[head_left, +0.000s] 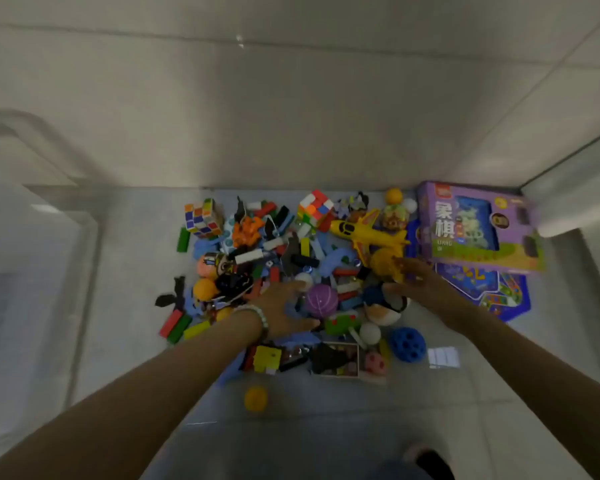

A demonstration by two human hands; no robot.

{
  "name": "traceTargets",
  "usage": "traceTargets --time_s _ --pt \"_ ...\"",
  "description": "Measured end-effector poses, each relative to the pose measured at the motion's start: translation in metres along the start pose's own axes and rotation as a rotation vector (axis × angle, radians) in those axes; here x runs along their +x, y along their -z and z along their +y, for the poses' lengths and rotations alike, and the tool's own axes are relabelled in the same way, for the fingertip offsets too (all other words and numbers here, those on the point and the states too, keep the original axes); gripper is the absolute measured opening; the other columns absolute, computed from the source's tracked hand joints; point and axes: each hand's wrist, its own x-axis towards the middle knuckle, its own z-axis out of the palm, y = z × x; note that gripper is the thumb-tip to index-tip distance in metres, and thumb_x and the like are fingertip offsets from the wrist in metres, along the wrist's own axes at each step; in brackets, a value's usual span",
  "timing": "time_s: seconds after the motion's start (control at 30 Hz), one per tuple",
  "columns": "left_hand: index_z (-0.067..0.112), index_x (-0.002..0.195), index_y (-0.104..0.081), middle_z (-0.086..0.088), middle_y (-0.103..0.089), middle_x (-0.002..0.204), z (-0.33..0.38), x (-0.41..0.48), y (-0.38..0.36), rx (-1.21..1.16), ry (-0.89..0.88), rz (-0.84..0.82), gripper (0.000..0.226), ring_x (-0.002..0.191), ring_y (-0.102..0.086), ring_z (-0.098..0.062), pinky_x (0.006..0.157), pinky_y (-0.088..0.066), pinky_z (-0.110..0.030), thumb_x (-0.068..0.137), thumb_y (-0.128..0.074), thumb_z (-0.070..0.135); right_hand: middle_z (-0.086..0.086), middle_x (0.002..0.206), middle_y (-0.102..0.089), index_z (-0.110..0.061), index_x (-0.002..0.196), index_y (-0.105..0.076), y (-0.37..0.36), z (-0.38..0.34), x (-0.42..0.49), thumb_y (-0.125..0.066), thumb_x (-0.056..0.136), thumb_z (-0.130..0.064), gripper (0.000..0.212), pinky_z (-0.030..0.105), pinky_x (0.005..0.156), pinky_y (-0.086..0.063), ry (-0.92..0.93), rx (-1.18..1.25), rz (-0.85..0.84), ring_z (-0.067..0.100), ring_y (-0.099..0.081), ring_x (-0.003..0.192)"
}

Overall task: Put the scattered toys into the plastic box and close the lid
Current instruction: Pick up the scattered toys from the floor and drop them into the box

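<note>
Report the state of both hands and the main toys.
left hand: open, fingers spread, palm down over the toy pile, beside the purple ball.
right hand: open, fingers stretched to the yellow toy.
yellow plane: lying on the pile, untouched.
colour cube, far left: scrambled.
purple game box: shut, lying partly over the blue board.

**Two hands over a heap of toys**

Seen from above, the left hand [284,306], fingers spread and a beaded bracelet [257,315] at its wrist, rests on a heap of toys [291,251]. A purple ball [322,299] sits just right of it. The right hand [418,282], blurred, stretches its fingers out. A yellow plane [361,233] lies just beyond its fingertips, and a purple game box [475,226] lies beyond it, to the right.
</note>
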Motion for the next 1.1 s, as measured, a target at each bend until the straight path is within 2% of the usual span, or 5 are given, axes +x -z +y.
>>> traceTargets --time_s 0.27,0.4,0.5,0.87,1.1 --pt "0.024 0.145 -0.024 -0.006 -0.021 0.151 0.027 0.053 -0.019 0.203 0.001 0.072 0.081 0.132 -0.037 -0.03 0.108 -0.037 -0.04 0.08 -0.069 0.041 0.016 0.132 -0.039 -0.009 0.131 -0.047 -0.012 0.012 0.067 -0.056 0.087 -0.049 0.06 0.035 0.088 -0.033 0.176 -0.521 0.355 0.04 -0.041 0.12" --pt "0.02 0.144 -0.028 -0.006 -0.033 0.147 0.033 0.049 -0.018 0.125 0.02 0.094 0.076 0.131 -0.039 -0.028 0.106 -0.036 -0.036 0.081 -0.069 0.035 0.02 0.137 -0.03 -0.015 0.134 -0.038 -0.022 0.005 0.068 -0.057 0.087 -0.006 0.051 0.04 0.079 -0.043 0.088 -0.636 0.311 0.043 -0.05 0.111" --pt "0.019 0.137 -0.036 -0.007 -0.042 0.141 0.042 0.031 0.002 -0.001 -0.002 0.172 0.071 0.124 -0.045 -0.027 0.102 -0.039 -0.033 0.079 -0.071 0.037 0.016 0.13 -0.038 -0.017 0.133 -0.039 -0.024 -0.019 0.049 -0.064 0.084 -0.006 0.057 0.035 0.071 -0.043 0.11 -0.49 0.321 0.039 -0.056 0.101" --pt "0.025 0.124 -0.045 -0.012 -0.059 0.106 -0.014 -0.184 0.186 -0.684 0.137 0.489 0.035 0.069 -0.062 -0.019 0.06 -0.056 -0.027 0.092 -0.052 0.038 0.004 0.129 -0.049 -0.022 0.127 -0.045 -0.163 -0.253 -0.079 -0.064 0.085 -0.033 0.047 0.041 0.084 -0.056 0.376 0.04 -0.243 0.024 -0.059 0.104" --pt "0.024 0.123 -0.05 -0.012 -0.058 0.109 -0.149 -0.324 0.19 -0.972 0.281 0.849 0.032 0.073 -0.06 -0.019 0.061 -0.055 -0.025 0.094 -0.047 0.039 0.002 0.098 -0.062 -0.02 0.118 -0.049 -0.353 -0.337 -0.124 -0.06 0.087 -0.042 0.04 0.023 0.053 -0.048 0.338 0.133 -0.473 0.016 -0.061 0.074"
